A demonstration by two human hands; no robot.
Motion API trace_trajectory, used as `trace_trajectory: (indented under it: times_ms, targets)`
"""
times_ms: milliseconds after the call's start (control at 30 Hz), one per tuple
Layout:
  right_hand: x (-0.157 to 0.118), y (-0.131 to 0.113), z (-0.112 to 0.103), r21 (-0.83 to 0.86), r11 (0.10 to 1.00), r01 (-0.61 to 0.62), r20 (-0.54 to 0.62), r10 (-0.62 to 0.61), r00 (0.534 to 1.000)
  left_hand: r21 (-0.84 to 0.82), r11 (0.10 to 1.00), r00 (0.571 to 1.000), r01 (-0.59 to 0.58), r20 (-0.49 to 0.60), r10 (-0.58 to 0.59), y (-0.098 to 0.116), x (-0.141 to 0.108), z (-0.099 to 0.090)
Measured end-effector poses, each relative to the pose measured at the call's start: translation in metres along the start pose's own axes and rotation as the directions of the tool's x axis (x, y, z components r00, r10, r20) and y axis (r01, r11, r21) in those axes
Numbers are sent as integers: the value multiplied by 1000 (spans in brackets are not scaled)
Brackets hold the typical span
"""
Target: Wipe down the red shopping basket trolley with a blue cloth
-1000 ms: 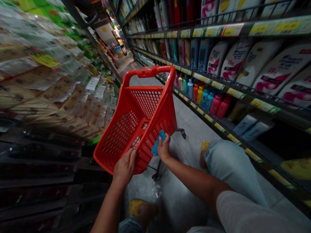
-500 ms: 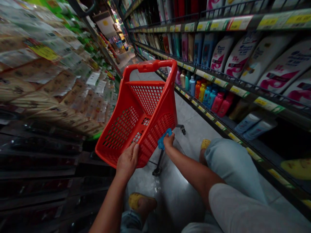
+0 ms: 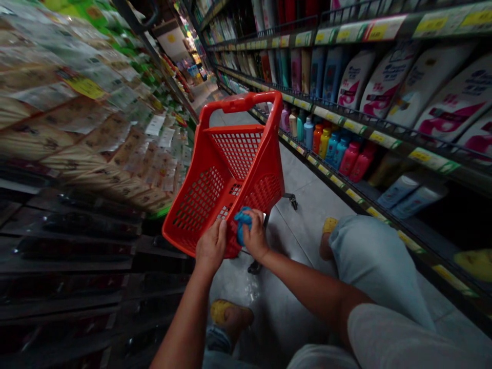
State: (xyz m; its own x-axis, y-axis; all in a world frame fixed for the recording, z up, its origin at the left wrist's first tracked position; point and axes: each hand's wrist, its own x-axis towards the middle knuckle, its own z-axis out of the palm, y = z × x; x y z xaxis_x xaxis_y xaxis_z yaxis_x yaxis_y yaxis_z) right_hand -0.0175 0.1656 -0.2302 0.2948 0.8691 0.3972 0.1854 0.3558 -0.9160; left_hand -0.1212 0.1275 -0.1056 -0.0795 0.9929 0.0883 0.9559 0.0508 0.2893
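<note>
A red plastic shopping cart (image 3: 226, 134) with perforated walls stands tilted in front of me, nothing visible inside its basket. My left hand (image 3: 211, 245) is closed over the near rim, its fingers hidden on the inner side. A crumpled blue cloth (image 3: 242, 225) is bunched in my right hand (image 3: 255, 234), against the outside of the cart's right wall near the front corner. Part of the cloth is covered by my fingers.
Shelves with shampoo bottles (image 3: 355, 82) and price labels run along the right. Packaged goods (image 3: 84, 120) are stacked on the left. A caster (image 3: 294, 201) rests on the grey tiled floor (image 3: 303, 177). My feet in yellow shoes (image 3: 230, 312) are below.
My right hand has moved left and nearer with the blue cloth, along the cart's side wall toward my left hand. My left hand keeps its grip on the rim. The view shifts slightly.
</note>
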Motion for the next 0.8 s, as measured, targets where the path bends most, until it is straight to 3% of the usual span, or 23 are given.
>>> trace_trajectory:
  times_ms: [67,133,200,267,300,367,467,567,667,800]
  targets:
    - [13,12,-1,-20,975,-221,-145,216,966,10,1000,1000,12,-7,-12,1,-1,0]
    - [11,14,2,1,937,-349,-226,340,913,19,1000,1000,18,-10,-17,2,-1,-1]
    - [-17,3,9,52,953,-298,-165,302,939,23,1000,1000,15,-15,-15,6,0,0]
    - [-59,-9,15,164,964,-211,7,212,977,26,1000,1000,9,-21,-9,12,0,1]
    - [-78,-12,17,212,953,-216,80,203,976,28,1000,1000,6,-22,-5,16,0,3]
    - [-100,-7,17,232,922,-310,77,300,951,31,1000,1000,-8,-21,8,24,-3,6]
    - [-85,21,10,201,879,-432,-37,447,894,14,997,997,-73,-7,73,27,-14,7]
    - [-54,37,0,180,857,-484,-79,503,861,36,960,959,-278,68,275,10,-26,-4]
    - [-49,14,-10,181,875,-449,-57,466,883,175,888,904,-425,120,409,-20,-34,-19]
    - [-60,-25,-21,212,947,-242,21,243,970,271,883,923,-384,95,372,-38,-39,-20]
